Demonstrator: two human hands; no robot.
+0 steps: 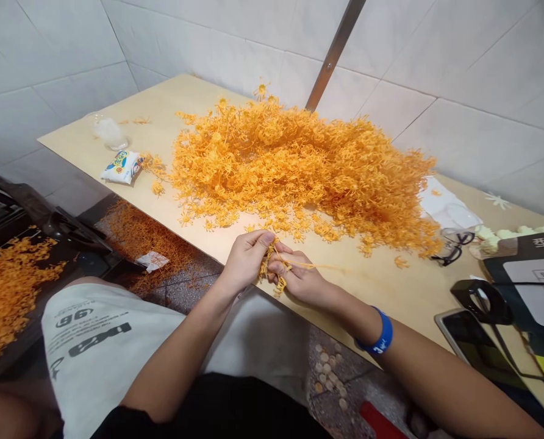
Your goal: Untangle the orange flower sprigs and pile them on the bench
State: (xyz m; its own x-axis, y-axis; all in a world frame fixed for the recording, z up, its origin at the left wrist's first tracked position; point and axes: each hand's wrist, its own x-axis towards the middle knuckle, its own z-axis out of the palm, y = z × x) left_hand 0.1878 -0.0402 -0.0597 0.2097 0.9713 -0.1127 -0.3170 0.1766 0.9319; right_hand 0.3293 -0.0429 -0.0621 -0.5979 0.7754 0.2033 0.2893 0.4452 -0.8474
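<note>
Both hands meet at the table's front edge. My left hand (246, 259) is closed, its thumb and fingers pinching a yellow-orange artificial flower piece (280, 285) with small curled petals. My right hand (303, 277) closes on the same piece from the other side. A thin orange strand (315, 266) sticks out to the right over the right hand. The fingers hide part of the piece. Just beyond them lies a large heap of orange artificial flower pieces (294, 164), with loose ones along its near edge.
The tan table (171, 207) holds a clear cup (111, 133) and a small white packet (122, 167) on the left. Eyeglasses (452, 247), a phone (471, 341) and a dark box (528, 274) sit on the right. More orange pieces (7, 292) fill the lower left.
</note>
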